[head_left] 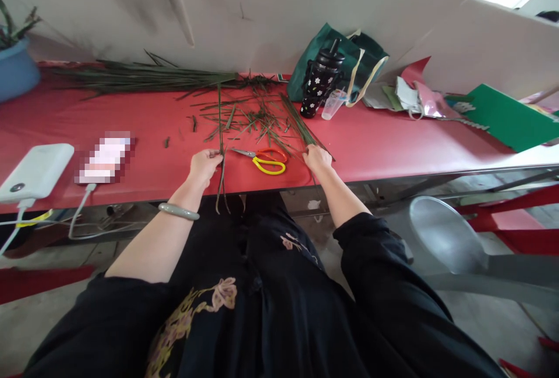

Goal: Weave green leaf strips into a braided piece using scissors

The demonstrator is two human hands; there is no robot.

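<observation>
My left hand (205, 167) is closed in a pinch on a long, narrow green leaf strip (220, 113). The strip runs up across the red table, and its split tails hang over the front edge. To the right, my right hand (318, 159) is closed at the near end of a small bundle of leaf strips (297, 122); its fingertips are partly hidden. Between both hands lie scissors (266, 160) with red and yellow handles, blades pointing left. Short cut leaf pieces (262, 122) are scattered just behind them.
A long pile of leaves (144, 78) lies along the wall. A black flowered tumbler (321, 84), a plastic cup (334, 104) and a green bag (305, 63) stand at back right. Left are a phone (105, 159) and a white power bank (37, 171), both cabled. A grey stool (445, 235) is at right.
</observation>
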